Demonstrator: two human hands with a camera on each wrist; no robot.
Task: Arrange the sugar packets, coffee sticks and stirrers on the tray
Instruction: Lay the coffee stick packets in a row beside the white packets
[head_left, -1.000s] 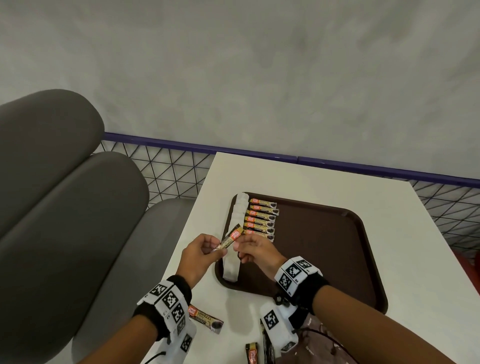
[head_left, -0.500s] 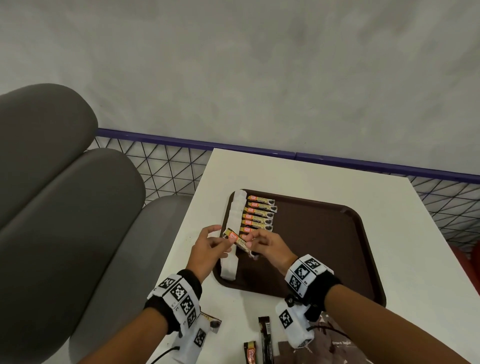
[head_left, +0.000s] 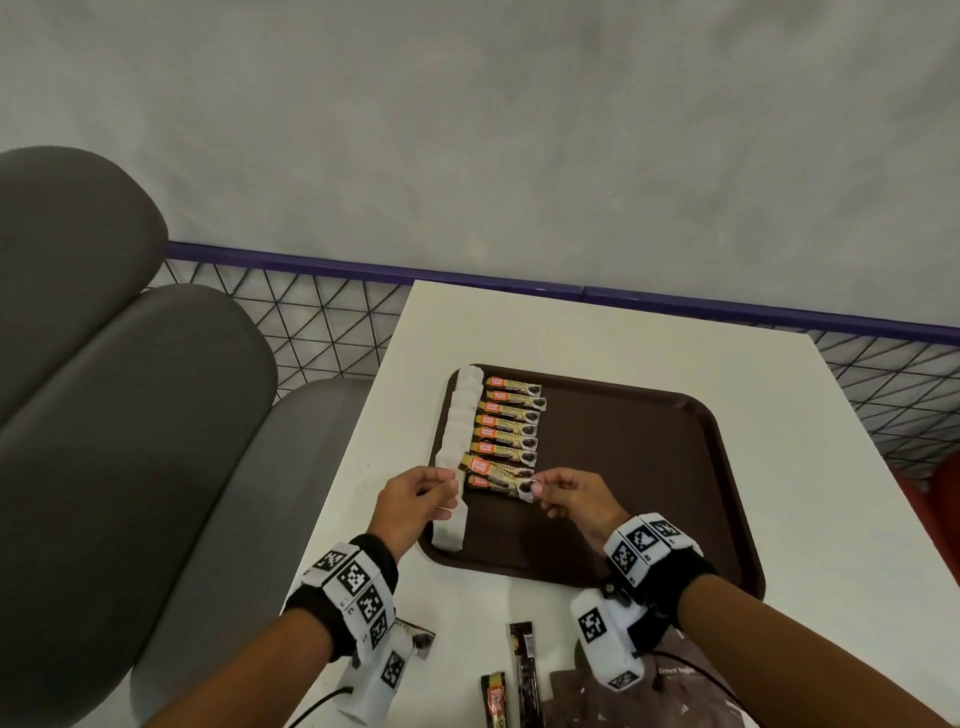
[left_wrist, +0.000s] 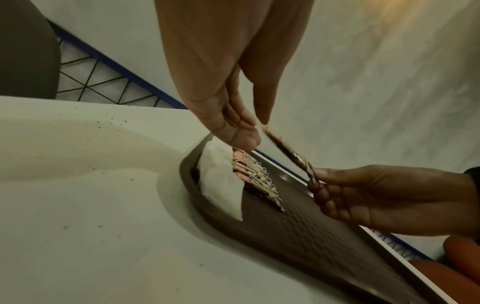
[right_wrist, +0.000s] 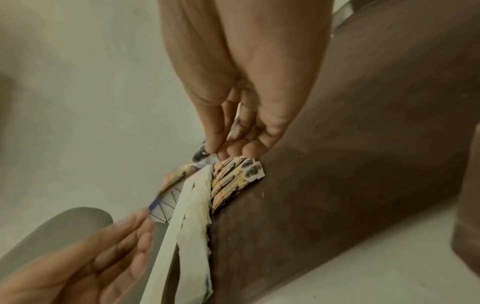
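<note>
Closest to me on the white surface (head_left: 649, 358) lie a dark stick (head_left: 523, 662), a short sachet (head_left: 493, 701) beside it, and a brown bag (head_left: 623, 696) under my right forearm; another sachet (head_left: 415, 636) shows behind my left wrist. Further out, my right hand (head_left: 574, 501) pinches the cup-printed end of a coffee stick (head_left: 498, 483), held just above the brown tray (head_left: 649, 467). My left hand (head_left: 413, 501) sits at the stick's other end; from the left wrist view its grip is narrow, thumb and fingers nearly meeting, and I cannot tell if they touch the stick. Beyond the hands, a row of coffee sticks (head_left: 506, 421) lies on the tray next to a column of white sugar packets (head_left: 460, 436) along its left edge.
</note>
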